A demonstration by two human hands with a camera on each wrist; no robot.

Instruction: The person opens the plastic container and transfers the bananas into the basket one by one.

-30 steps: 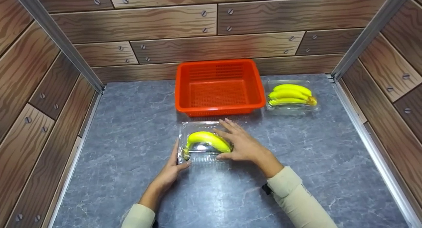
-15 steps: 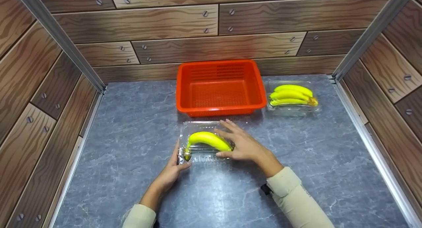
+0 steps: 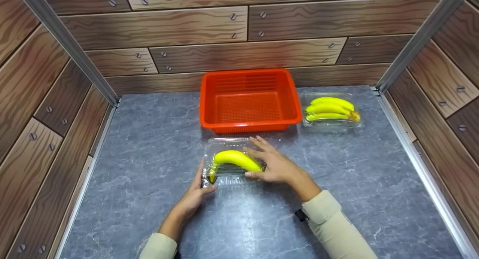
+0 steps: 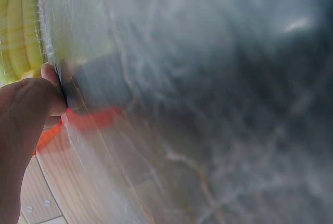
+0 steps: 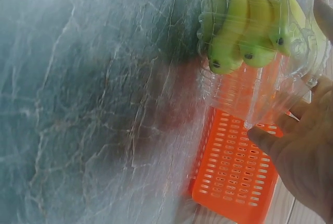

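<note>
A clear plastic box (image 3: 232, 143) with yellow bananas (image 3: 237, 158) inside lies in front of me, just short of the red basket. One banana shows from above in the head view; the right wrist view shows several side by side, their tips greenish. My left hand (image 3: 191, 198) holds the box's left end, thumb at the near corner and fingers along the side. Over the right end spreads my right hand (image 3: 278, 165), its thumb at the front and its fingertips at the far edge. Some fingers of both hands are hidden in the head view.
Behind the box stands a red slotted basket (image 3: 250, 125) with nothing in it. To its right sits another clear plastic box (image 3: 331, 127) of bananas. Wood-patterned walls (image 3: 187, 27) enclose the grey marbled table (image 3: 142, 158) at the back and both sides.
The banana's stem end has shifted very slightly in the box. Both hands keep their places on it, and the basket and second box stay put.
</note>
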